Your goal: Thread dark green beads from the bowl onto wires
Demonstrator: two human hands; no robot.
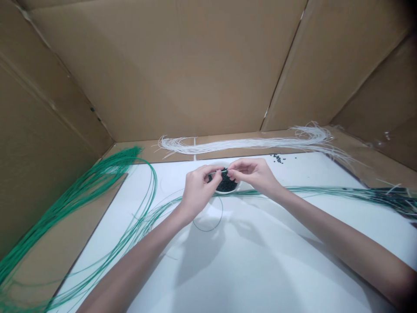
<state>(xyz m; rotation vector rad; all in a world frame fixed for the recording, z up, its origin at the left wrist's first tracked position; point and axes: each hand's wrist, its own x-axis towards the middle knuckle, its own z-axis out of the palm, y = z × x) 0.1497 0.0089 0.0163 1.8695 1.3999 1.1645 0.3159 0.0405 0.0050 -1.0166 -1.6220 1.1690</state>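
My left hand [201, 184] pinches a thin green wire [213, 173] between thumb and fingers. Close to its right, my right hand [250, 173] has its thumb and fingertips pressed together at the wire's end, where a small dark piece seems to sit; details there are too small to tell. Both hands are over a white bowl [225, 192] filled with small black pieces [227, 183]. Below the bowl, a loop of thin wire [208, 230] hangs or lies over the white board [254, 269].
Long green wires [127, 234] run across the board and behind my hands to dark-tipped ends [394, 200] at right. A thicker green bundle [65, 204] lies left. White wires [241, 143] lie at the back. Several black pieces [278, 158] are scattered nearby. Cardboard walls [195, 69] surround the board.
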